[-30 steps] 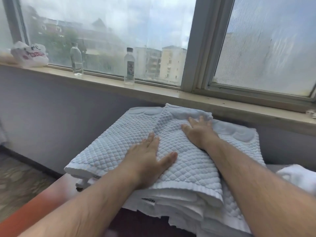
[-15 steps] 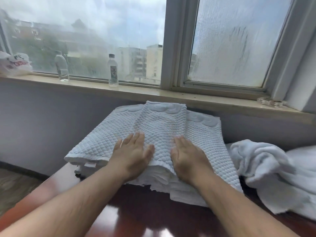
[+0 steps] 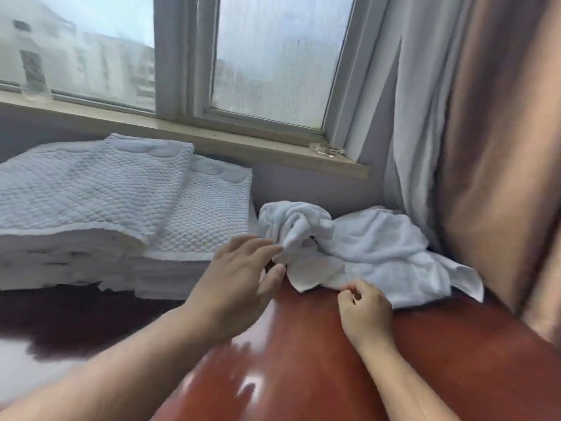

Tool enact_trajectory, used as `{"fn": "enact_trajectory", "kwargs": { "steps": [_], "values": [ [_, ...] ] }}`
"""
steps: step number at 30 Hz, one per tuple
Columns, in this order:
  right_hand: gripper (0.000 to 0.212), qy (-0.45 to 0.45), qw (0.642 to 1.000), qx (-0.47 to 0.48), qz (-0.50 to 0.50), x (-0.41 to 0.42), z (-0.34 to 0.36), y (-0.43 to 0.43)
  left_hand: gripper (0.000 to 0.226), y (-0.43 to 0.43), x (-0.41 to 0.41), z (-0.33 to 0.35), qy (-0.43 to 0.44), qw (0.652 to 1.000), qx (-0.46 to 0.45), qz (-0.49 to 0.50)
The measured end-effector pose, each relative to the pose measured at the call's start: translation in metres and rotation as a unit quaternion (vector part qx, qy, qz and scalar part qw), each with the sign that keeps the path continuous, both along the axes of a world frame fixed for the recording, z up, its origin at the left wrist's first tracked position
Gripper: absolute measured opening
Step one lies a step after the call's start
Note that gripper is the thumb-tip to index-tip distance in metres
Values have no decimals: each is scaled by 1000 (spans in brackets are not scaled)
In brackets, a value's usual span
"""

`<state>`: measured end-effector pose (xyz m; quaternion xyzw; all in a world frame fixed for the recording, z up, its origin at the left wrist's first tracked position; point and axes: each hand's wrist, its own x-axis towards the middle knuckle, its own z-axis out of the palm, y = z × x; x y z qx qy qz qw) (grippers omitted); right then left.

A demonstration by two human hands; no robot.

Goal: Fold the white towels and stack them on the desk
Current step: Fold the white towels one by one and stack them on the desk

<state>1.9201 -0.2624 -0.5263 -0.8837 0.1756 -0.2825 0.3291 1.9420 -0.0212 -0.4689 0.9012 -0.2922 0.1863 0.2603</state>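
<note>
Head view: crumpled towel (image 3: 364, 238) lying just beyond both hands, stretching rightward; left hand (image 3: 239, 275) touching it loose-fingered; right hand (image 3: 364, 311) curling at near hem, grasp unclear.

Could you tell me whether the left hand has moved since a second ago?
Yes: the left hand went right, off the folded stack to the crumpled towel.
</note>
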Motion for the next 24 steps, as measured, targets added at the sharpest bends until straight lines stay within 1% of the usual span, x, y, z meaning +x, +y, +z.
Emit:
{"fn": "enact_trajectory", "kwargs": {
  "steps": [3, 4, 5, 6, 7, 8, 9, 10, 11, 12, 13, 15, 16, 17, 19, 21, 22, 24],
  "values": [
    [12, 40, 997, 71, 0, -2, -9, -42, 41, -49, 8, -21, 30, 999, -34, -21],
    [8, 51, 995, 84, 9, 2, -8, -52, 40, -63, 13, -29, 46, 998, -40, -23],
    [10, 58, 995, 77, 15, 6, -7, -58, 41, -77, 17, -38, 63, 997, -40, -24],
    [20, 56, 997, 46, 9, 11, -7, -63, 43, -89, 22, -46, 79, 996, -35, -22],
    [32, 42, 999, -7, -19, 15, -9, -69, 46, -101, 27, -55, 89, 996, -21, -17],
    [48, 27, 995, -62, -67, 19, -12, -75, 51, -111, 33, -64, 92, 996, 2, -7],
    [66, 30, 989, -95, -114, 22, -13, -81, 57, -120, 41, -73, 92, 995, 29, 7],
    [82, 61, 981, -105, -149, 25, -13, -87, 65, -127, 49, -80, 95, 994, 50, 22],
    [89, 110, 975, -99, -166, 29, -13, -94, 70, -134, 58, -87, 101, 993, 59, 33],
    [85, 154, 970, -91, -167, 31, -14, -101, 73, -140, 68, -91, 106, 992, 58, 38],
    [71, 170, 969, -85, -159, 32, -14, -107, 73, -145, 77, -94, 109, 992, 57, 40],
    [33, 124, 977, -98, -142, 31, -15, -113, 70, -152, 91, -96, 104, 992, 56, 44],
    [21, 100, 981, -100, -136, 29, -14, -113, 70, -154, 96, -96, 102, 992, 55, 45],
    [15, 85, 983, -97, -132, 29, -13, -112, 70, -155, 100, -96, 103, 992, 51, 44],
    [12, 24, 990, -86, -113, 29, -12, -110, 68, -153, 102, -95, 112, 992, 30, 41],
    [14, -90, 990, -62, -85, 28, -7, -107, 68, -151, 100, -91, 122, 992, 6, 42],
    [18, -140, 987, -27, -73, 27, -4, -105, 69, -150, 98, -89, 124, 991, 2, 47],
    [24, -191, 977, 71, -59, 26, 2, -101, 69, -150, 94, -82, 115, 992, -7, 51]
  ]
}}
